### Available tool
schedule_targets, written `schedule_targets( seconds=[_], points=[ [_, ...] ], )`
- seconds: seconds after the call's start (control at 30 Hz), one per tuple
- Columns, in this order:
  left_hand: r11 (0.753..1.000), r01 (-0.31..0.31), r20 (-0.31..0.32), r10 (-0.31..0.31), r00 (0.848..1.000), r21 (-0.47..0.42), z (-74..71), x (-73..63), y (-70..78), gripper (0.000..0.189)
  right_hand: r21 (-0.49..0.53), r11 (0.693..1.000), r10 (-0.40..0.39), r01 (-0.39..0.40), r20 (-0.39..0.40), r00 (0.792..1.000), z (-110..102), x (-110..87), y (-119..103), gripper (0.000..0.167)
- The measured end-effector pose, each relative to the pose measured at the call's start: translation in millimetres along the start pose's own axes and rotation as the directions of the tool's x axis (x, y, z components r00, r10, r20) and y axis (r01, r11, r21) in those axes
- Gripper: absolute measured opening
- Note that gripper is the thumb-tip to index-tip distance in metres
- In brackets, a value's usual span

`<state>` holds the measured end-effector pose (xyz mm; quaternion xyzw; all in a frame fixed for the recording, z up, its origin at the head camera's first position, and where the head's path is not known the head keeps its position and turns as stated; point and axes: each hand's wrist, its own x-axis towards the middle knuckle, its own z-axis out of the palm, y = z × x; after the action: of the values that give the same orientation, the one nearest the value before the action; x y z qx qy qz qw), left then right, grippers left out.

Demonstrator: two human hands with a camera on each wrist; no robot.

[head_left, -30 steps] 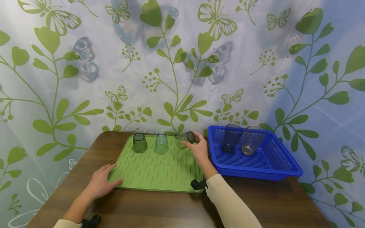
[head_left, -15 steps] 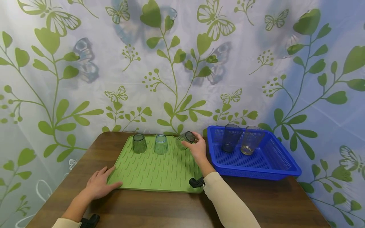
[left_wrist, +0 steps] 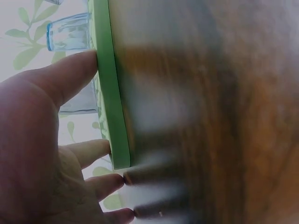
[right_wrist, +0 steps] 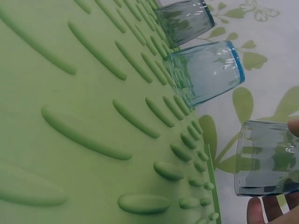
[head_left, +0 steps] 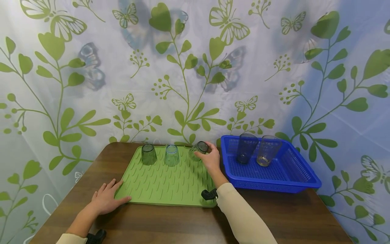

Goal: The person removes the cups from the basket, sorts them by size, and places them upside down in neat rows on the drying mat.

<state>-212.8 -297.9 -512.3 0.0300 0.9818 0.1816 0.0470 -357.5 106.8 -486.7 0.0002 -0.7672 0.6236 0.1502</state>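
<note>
My right hand (head_left: 211, 162) grips a grey glass tumbler (head_left: 195, 152) from its right side, over the back right of the green ridged drying mat (head_left: 164, 184). The tumbler tilts, its dark-edged end up toward the hand. In the right wrist view, that tumbler (right_wrist: 261, 158) is apart from the mat's surface, with fingers (right_wrist: 256, 211) along it. At the mat's front left corner my left hand (head_left: 106, 199) lies with fingers spread, thumb touching the front edge. On the mat's back row stand a dark grey tumbler (head_left: 149, 155) and a blue-rimmed tumbler (head_left: 172, 156).
A blue perforated plastic basket (head_left: 271, 186) stands right of the mat. Inside it are a tall dark glass (head_left: 247, 149) and a tall clear glass (head_left: 268, 151). Behind the brown wooden table (head_left: 170, 223) hangs a leaf-and-butterfly patterned curtain (head_left: 195, 84).
The held tumbler has tipped slightly more upright and shifted a little right. My left fingers have slid slightly toward me along the mat's left edge. The other glasses stay put.
</note>
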Motion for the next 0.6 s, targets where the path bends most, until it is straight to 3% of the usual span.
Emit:
schedule_targets(
  seconds=[0.6],
  points=[
    [0.999, 0.025, 0.009, -0.024, 1.000, -0.022, 0.1, 0.8, 1.7, 0.101, -0.104, 0.994, -0.031, 0.033, 0.021, 0.999, 3.1, 7.2, 10.1, 0.067]
  ],
)
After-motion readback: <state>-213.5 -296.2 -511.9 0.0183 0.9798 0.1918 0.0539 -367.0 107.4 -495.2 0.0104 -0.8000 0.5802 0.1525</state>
